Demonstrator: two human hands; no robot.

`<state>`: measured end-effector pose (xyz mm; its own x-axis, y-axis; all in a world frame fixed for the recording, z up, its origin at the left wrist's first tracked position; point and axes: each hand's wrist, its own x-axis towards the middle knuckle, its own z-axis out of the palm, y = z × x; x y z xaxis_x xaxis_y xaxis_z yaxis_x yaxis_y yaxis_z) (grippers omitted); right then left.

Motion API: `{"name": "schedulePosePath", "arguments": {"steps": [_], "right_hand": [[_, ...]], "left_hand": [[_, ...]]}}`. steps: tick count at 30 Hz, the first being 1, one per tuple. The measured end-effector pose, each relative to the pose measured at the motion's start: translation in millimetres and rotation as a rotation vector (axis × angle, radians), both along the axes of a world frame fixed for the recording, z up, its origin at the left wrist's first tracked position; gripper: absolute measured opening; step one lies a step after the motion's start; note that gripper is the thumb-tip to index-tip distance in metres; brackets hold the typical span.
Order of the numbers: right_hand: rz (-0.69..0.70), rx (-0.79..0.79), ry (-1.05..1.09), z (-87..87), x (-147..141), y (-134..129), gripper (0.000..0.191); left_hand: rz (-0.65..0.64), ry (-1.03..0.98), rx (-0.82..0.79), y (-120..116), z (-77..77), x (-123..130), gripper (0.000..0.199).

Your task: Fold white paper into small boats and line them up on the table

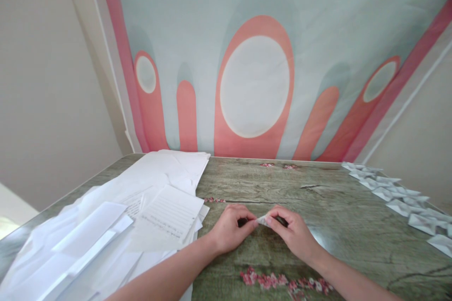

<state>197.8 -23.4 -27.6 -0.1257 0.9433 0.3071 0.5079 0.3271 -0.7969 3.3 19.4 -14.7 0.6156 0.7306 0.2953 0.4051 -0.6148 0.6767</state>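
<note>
A small folded piece of paper (pixel 262 220) is held between my two hands above the middle of the table. My left hand (pixel 234 226) pinches its left end between thumb and fingertips. The right end sits in a pinch of my right hand (pixel 286 226). Most of the paper is covered by the fingers, so its full shape cannot be made out. Close to my left forearm lies a stack of cut paper sheets (pixel 173 214) with lines of print on them.
Large white sheets and folded strips (pixel 92 225) cover the table's left side. Several folded paper pieces (pixel 399 193) stand in a row along the right edge. The wood-patterned tabletop (pixel 240 178) has printed pink flowers. A coral and grey-blue backdrop (pixel 197 19) rises behind it.
</note>
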Motion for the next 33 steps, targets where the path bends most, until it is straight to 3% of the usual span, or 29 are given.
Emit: {"name": "schedulePosePath", "arguments": {"steps": [14, 33], "right_hand": [[0.089, 0.038, -0.085, -0.3, -1.8, -1.9, 0.026], [0.132, 0.022, -0.118, 2.8, -3.1, -2.2, 0.023]], "left_hand": [[-0.184, 0.067, 0.021, 6.8, -2.8, -6.1, 0.023], [-0.257, 0.121, 0.028, 10.4, 1.6, -8.7, 0.017]]}}
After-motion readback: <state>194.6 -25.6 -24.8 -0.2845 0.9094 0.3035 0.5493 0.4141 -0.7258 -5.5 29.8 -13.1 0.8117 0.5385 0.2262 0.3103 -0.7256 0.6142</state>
